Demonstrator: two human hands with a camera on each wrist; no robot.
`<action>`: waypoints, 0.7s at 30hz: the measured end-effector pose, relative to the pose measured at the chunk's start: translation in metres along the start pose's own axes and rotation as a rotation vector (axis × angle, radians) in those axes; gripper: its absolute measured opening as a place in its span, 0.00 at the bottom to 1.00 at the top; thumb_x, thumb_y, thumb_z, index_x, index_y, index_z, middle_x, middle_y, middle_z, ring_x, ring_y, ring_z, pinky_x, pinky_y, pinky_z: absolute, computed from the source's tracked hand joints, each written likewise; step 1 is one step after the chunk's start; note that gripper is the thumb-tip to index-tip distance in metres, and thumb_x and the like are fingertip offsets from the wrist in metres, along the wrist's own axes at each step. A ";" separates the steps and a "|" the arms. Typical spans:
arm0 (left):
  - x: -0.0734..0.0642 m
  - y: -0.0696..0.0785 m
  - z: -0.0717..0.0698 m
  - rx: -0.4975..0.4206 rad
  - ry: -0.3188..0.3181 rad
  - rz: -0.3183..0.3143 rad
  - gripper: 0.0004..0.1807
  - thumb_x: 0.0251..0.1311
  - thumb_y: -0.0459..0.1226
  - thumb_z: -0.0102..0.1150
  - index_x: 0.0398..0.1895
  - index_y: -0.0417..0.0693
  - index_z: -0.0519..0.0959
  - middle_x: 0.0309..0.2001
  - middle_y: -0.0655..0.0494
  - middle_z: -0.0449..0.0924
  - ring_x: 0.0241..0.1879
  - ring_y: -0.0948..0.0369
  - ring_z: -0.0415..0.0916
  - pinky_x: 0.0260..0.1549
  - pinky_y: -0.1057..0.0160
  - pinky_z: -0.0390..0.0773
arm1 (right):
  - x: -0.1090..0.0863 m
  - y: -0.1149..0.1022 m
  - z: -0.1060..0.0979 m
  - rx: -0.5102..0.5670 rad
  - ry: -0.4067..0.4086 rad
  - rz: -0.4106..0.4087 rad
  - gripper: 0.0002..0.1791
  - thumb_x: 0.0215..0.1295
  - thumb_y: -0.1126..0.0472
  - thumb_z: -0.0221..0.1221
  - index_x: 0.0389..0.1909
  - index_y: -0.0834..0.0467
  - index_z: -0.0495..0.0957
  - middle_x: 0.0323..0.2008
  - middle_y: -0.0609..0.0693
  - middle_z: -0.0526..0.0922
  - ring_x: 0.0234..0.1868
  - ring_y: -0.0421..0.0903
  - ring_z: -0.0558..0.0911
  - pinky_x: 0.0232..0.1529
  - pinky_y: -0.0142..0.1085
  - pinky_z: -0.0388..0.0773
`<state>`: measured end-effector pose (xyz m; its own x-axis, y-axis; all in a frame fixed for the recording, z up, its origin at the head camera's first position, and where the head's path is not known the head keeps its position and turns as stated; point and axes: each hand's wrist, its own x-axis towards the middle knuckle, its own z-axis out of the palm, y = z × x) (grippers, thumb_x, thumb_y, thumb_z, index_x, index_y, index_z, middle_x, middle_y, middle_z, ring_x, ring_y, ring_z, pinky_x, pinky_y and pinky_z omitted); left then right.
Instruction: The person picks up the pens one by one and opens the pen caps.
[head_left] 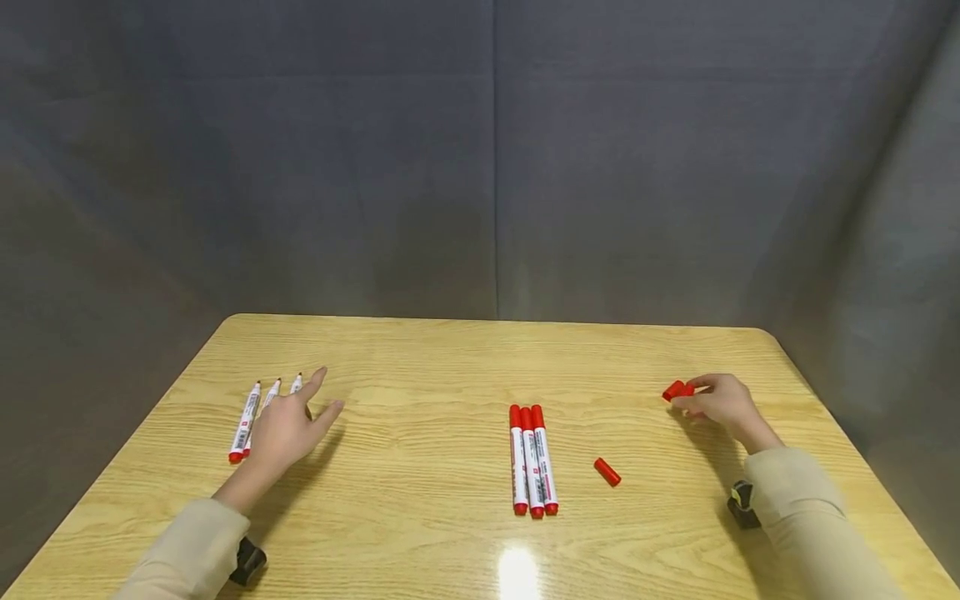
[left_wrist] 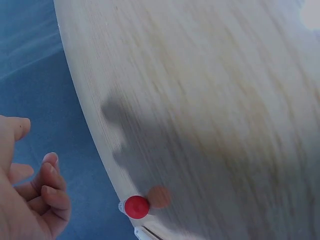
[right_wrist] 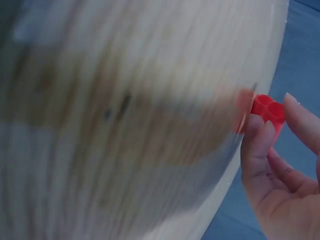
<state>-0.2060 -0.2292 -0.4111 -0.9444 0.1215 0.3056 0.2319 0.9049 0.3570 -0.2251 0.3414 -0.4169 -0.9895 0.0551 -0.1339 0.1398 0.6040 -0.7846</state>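
My left hand (head_left: 287, 427) hovers over the left of the table, beside three uncapped markers (head_left: 246, 422) with white barrels and red ends, partly covering them. Its index finger and thumb stretch out, the other fingers curl loosely, and it holds nothing. The left wrist view catches a marker's red end (left_wrist: 136, 207) below that hand. At the right, my right hand (head_left: 724, 403) pinches small red marker caps (head_left: 674, 390) between thumb and fingers. Two hollow cap ends show side by side in the right wrist view; the fingers hide part of them.
Three capped red markers (head_left: 530, 462) lie side by side near the table's middle. A single loose red cap (head_left: 607, 472) lies to their right. Behind the wooden table (head_left: 420, 358) hangs a grey curtain (head_left: 360, 183).
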 end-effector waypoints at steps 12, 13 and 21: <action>0.003 0.003 -0.001 -0.007 0.002 0.001 0.32 0.59 0.48 0.55 0.63 0.39 0.66 0.04 0.61 0.55 0.06 0.68 0.44 0.05 0.69 0.49 | -0.005 0.000 -0.005 -0.117 -0.025 0.027 0.35 0.53 0.60 0.64 0.52 0.82 0.62 0.24 0.54 0.77 0.19 0.40 0.77 0.22 0.32 0.76; 0.003 0.004 -0.001 -0.007 -0.002 -0.002 0.32 0.59 0.48 0.55 0.63 0.39 0.65 0.04 0.62 0.55 0.06 0.68 0.45 0.05 0.69 0.49 | -0.007 -0.002 -0.005 -0.120 -0.028 0.012 0.35 0.53 0.60 0.64 0.53 0.82 0.62 0.25 0.55 0.78 0.19 0.41 0.78 0.22 0.32 0.76; 0.005 0.016 -0.001 -0.071 -0.032 0.039 0.34 0.60 0.49 0.53 0.64 0.38 0.63 0.04 0.63 0.55 0.05 0.68 0.46 0.05 0.70 0.50 | -0.024 -0.021 0.000 -0.056 -0.213 -0.220 0.28 0.54 0.65 0.63 0.53 0.74 0.68 0.30 0.57 0.75 0.24 0.43 0.73 0.23 0.36 0.73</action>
<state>-0.2067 -0.2149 -0.4029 -0.9412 0.1699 0.2920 0.2831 0.8684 0.4072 -0.2044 0.3276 -0.3967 -0.9648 -0.2458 -0.0933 -0.0847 0.6266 -0.7747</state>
